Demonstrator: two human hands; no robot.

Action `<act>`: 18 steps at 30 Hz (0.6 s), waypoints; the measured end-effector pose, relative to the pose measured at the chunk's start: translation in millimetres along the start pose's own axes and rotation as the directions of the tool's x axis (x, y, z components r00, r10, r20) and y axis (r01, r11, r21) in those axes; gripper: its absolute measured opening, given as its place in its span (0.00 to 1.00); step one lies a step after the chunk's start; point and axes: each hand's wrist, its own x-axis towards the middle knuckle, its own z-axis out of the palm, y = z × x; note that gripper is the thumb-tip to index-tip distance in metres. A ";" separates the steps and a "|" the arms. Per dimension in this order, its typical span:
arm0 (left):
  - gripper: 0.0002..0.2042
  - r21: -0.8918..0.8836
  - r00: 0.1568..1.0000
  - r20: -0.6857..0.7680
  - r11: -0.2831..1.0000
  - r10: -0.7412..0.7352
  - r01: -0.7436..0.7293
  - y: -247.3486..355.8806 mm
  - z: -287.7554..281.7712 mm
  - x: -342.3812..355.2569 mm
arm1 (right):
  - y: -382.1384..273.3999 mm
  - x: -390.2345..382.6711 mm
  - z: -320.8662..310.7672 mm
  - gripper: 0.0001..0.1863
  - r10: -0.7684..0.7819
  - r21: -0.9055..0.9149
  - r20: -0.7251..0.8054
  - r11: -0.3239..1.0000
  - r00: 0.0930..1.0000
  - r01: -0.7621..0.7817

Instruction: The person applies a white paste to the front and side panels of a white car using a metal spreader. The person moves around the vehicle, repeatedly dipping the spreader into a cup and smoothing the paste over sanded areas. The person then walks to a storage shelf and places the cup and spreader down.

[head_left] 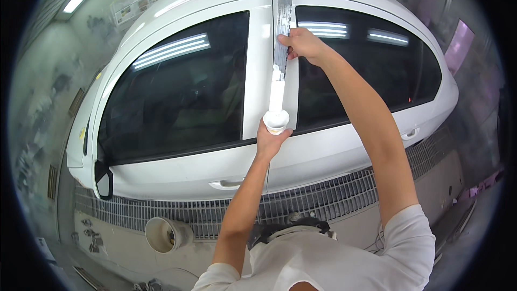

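Over the near flank of a white car [318, 159], at the pillar between the dark-tinted front side window [177, 89] and the dark-tinted rear side window [361, 73], both hands are occupied. Left hand [271, 143]: grasping a small, round white cup [276, 123] from its near side, thumb to the right. Cup opening faces up; white matter shows inside. Right hand [303, 44]: farther off and to the right, pinching a long, narrow, grey-silver strip [285, 13] between thumb and fingers near mid-length. Strip stands lengthwise, far end by the roof edge, near end directed at the cup. Its near portion is bright white down to the cup opening; whether coating or falling liquid, cannot tell. Contact between strip and cup: not resolvable.

Surroundings: black-backed side mirror [103, 179] at left; white door handle [226, 185] left of the left forearm. Dark metal floor grating [344, 198] runs left to right beside the car, nearer the wearer. Off-white round bucket [184, 235] at near left, just beside the grating; contents unclear.
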 end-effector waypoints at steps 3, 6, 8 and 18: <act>0.32 0.006 1.000 -0.031 1.000 -0.006 0.006 5.9 6.2 8.4 | 2.3 10.7 -8.0 0.14 0.012 -0.016 0.028 1.000 1.000 -0.012; 0.32 -0.006 0.998 -0.068 1.000 0.004 -0.004 9.0 10.8 10.3 | 0.7 16.7 -13.3 0.13 -0.033 -0.030 0.055 0.999 0.998 0.035; 0.32 -0.019 0.997 -0.079 1.000 -0.006 0.005 10.6 10.5 10.9 | -0.9 18.7 -15.2 0.14 -0.091 -0.012 0.074 0.996 0.993 0.092; 0.33 -0.015 0.995 -0.099 1.000 -0.009 0.008 21.2 8.8 5.3 | -8.6 9.9 -10.1 0.13 -0.079 0.015 0.078 0.997 0.994 0.078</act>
